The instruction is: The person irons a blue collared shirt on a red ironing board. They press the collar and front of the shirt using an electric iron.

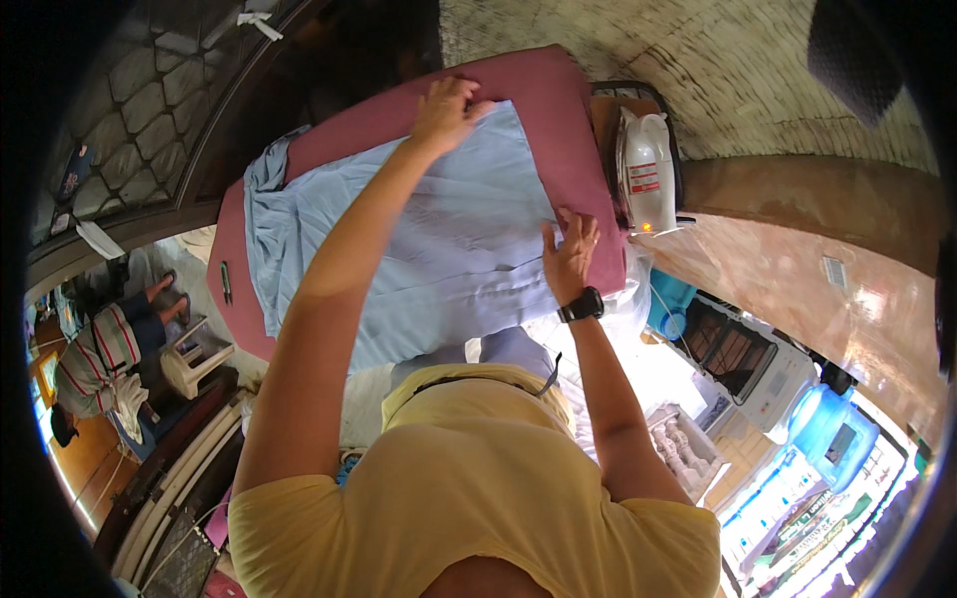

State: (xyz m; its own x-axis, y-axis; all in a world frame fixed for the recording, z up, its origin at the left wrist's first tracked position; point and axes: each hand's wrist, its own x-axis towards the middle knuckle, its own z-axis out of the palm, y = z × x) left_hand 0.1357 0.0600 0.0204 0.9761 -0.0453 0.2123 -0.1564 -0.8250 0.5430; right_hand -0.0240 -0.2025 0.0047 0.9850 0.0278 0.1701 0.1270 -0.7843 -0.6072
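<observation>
A light blue cloth (429, 239) lies spread over a table with a maroon cover (533, 75), bunched into folds at its left end. My left hand (447, 115) reaches to the cloth's far right corner, fingers apart, partly over the maroon cover. At the cloth's right edge rests my right hand (570, 254), its fingers apart and slightly bent. No object shows in either hand. A thin dark green object, like a pen or small cutter (225, 283), lies on the cover left of the cloth.
A white plastic jug (653, 169) stands beyond the table's right end. At far left are a person in a striped shirt (100, 349) and a pale plastic stool (184, 364). A large blue water bottle (832, 429) is at lower right. A dark metal grille (150, 100) borders the far left.
</observation>
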